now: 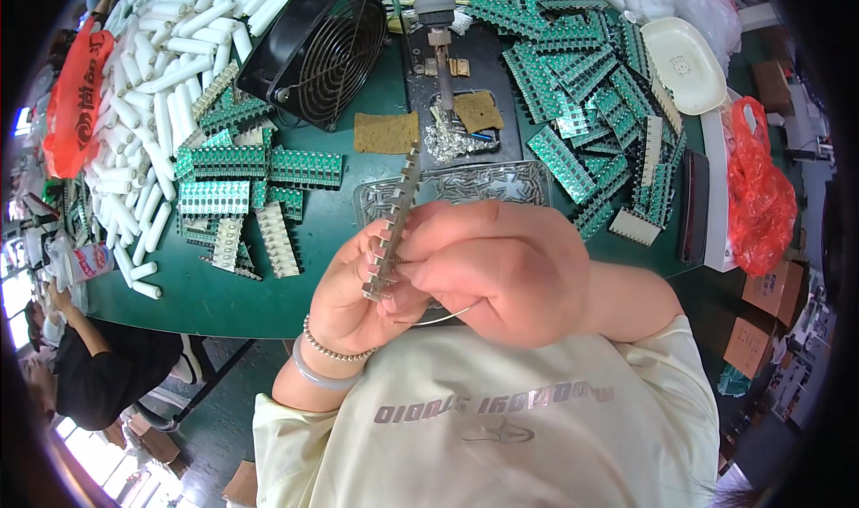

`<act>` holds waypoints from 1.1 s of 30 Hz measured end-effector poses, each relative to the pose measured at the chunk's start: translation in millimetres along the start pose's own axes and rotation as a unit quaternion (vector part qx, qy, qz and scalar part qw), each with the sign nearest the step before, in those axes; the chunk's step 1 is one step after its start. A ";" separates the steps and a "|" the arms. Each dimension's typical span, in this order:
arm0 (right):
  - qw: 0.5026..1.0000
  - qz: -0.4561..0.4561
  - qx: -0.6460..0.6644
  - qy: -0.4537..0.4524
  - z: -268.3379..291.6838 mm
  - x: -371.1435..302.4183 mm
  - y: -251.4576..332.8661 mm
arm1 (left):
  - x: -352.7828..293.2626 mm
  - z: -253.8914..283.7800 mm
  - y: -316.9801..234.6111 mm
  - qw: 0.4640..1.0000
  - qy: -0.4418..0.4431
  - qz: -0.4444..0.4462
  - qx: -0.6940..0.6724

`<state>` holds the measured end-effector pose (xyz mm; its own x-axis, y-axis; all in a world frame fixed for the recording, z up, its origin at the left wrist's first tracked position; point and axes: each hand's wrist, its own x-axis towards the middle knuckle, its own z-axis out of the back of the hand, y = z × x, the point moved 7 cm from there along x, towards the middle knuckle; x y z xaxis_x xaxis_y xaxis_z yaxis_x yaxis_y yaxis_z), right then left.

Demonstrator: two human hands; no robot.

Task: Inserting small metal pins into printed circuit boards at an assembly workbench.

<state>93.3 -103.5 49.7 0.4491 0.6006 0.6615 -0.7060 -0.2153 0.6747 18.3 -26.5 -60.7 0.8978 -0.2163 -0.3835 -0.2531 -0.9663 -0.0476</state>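
Note:
In front of my chest, my left hand (344, 289) grips a narrow circuit board strip (399, 217) with evenly spaced notches along its side. The strip stands tilted, almost edge-on, its upper end pointing away from me. My right hand (514, 271) is closed, thumb and forefinger pinched against the lower part of the strip; what lies between those fingertips is hidden. A thin, pale curved line shows below the right fingers, too fine to name. Behind both hands sits a clear tray (365, 195) of small metal parts, partly covered by them.
Green circuit board strips lie heaped left (224, 163) and right (573, 78). White tubes (148, 141) are piled far left. A black fan (313, 51) stands beside a soldering machine (438, 38), with brown sponge pads (385, 133) nearby. Red bags and a cream dish (684, 65) flank the table.

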 end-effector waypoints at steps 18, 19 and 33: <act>1.000 -0.005 0.013 0.019 1.6 0.7 1.9 | -0.4 -12.4 0.3 0.998 0.015 -0.015 0.065; 1.000 0.007 -0.004 0.014 3.4 0.6 2.5 | 0.4 -16.8 -1.4 0.996 0.008 -0.035 0.081; 0.993 0.041 -0.105 0.043 14.4 -4.1 -4.6 | 5.0 -31.0 -18.3 0.977 -0.012 -0.103 0.186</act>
<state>102.6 -116.1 48.5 0.3444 0.6528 0.6748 -0.8403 -0.1062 0.5316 38.6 -14.2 -33.1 0.9358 -0.0144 -0.3522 -0.1854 -0.8700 -0.4569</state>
